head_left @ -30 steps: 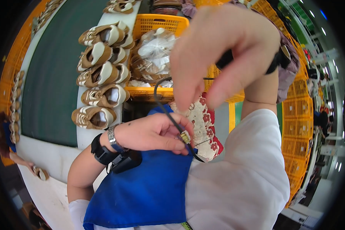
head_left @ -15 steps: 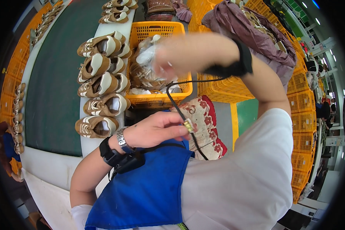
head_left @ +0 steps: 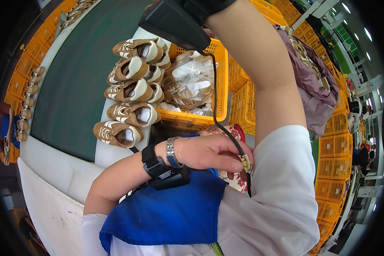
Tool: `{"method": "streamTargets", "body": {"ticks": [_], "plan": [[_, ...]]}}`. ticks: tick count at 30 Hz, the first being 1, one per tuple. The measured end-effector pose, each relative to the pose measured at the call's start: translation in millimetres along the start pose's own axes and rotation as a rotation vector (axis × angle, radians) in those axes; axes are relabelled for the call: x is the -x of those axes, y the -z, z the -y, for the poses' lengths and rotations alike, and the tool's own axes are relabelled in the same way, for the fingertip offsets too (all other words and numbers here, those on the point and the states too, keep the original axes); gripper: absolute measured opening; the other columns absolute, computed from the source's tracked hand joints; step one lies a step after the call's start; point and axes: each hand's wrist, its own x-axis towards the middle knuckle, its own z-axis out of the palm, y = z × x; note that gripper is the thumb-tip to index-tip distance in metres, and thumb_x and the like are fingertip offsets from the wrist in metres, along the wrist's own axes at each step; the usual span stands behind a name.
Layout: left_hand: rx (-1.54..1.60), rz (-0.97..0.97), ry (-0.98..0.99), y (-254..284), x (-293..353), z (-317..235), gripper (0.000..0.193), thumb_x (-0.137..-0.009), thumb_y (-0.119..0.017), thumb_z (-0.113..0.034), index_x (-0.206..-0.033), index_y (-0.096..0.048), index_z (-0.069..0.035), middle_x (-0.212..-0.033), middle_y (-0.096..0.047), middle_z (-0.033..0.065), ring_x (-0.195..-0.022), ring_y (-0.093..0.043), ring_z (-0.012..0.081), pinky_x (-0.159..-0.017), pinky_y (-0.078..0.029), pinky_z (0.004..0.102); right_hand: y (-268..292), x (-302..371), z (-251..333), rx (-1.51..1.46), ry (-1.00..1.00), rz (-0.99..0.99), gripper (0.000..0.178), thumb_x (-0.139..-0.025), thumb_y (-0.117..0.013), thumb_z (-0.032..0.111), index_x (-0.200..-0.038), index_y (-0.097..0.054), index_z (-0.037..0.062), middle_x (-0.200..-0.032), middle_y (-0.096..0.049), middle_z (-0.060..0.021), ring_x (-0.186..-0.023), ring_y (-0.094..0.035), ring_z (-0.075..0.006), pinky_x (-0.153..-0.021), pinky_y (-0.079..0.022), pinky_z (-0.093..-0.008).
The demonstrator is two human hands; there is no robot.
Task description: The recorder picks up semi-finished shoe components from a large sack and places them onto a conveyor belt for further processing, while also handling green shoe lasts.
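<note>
My left hand [head_left: 211, 152] is in front of my chest, thumb and fingers closed at a black cable [head_left: 215, 94] where a small yellowish piece [head_left: 245, 163] sits on it. My right forearm [head_left: 256, 47] stretches up to the top edge. A black wrist device [head_left: 173, 23] shows on it, while the right hand itself is out of the picture. Below that device, brown and white sneakers [head_left: 123, 133] stand in a row along the white table edge. Beside them, a yellow crate [head_left: 221, 81] holds a clear plastic bag [head_left: 194, 72] with white stuffing pieces.
A dark green belt surface [head_left: 72, 94] runs along the left, with more shoes on its far side. Stacked yellow crates [head_left: 335, 166] line the right. A purple cloth [head_left: 318, 100] drapes a container of shoes. A floral mat [head_left: 236, 181] lies partly behind my left hand.
My right arm has swung up from over the crate, leaving the plastic bag uncovered there. The left hand and cable have shifted right and down in view; the whole view has shifted too.
</note>
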Motion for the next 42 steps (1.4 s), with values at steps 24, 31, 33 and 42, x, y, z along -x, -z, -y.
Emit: {"method": "streamTargets", "body": {"ticks": [24, 31, 33, 42], "plan": [[-0.292, -0.341, 0.105, -18, 61, -35, 0.022, -0.088, -0.052, -0.008, -0.107, -0.056, 0.002, -0.088, -0.065, 0.0071, -0.081, -0.061, 0.0111, -0.074, -0.048, 0.0240, -61, 181, 12, 0.430, -0.690, 0.885, 0.031, -0.088, -0.052, 0.021, -0.063, -0.045, 0.0041, -0.054, -0.048, -0.0129, -0.054, -0.051, -0.0329, -0.046, -0.037, -0.0395], [-0.601, -0.515, 0.047, -25, 59, -39, 0.013, -0.081, -0.061, -0.007, -0.090, -0.064, 0.001, -0.076, -0.066, 0.0089, -0.070, -0.065, 0.0169, -0.064, -0.050, 0.0244, -52, 183, 8, 0.646, -0.509, 0.746, 0.024, -0.086, -0.054, 0.016, -0.065, -0.047, 0.0056, -0.056, -0.049, -0.0082, -0.052, -0.051, -0.0278, -0.044, -0.038, -0.0355], [-0.603, -0.536, 0.028, -24, 60, -38, 0.011, -0.080, -0.063, -0.007, -0.087, -0.065, 0.001, -0.074, -0.066, 0.0089, -0.068, -0.065, 0.0179, -0.063, -0.050, 0.0244, -49, 183, 7, 0.630, -0.487, 0.753, 0.023, -0.086, -0.055, 0.016, -0.066, -0.049, 0.0052, -0.056, -0.049, -0.0081, -0.052, -0.051, -0.0273, -0.044, -0.039, -0.0350], [-0.654, -0.605, -0.051, -24, 62, -37, 0.009, -0.078, -0.065, -0.009, -0.079, -0.067, 0.000, -0.074, -0.067, 0.0093, -0.068, -0.066, 0.0183, -0.062, -0.050, 0.0244, -51, 181, 3, 0.673, -0.375, 0.522, 0.009, -0.080, -0.064, 0.010, -0.074, -0.060, 0.0036, -0.060, -0.057, -0.0057, -0.050, -0.055, -0.0227, -0.043, -0.041, -0.0313]]}}
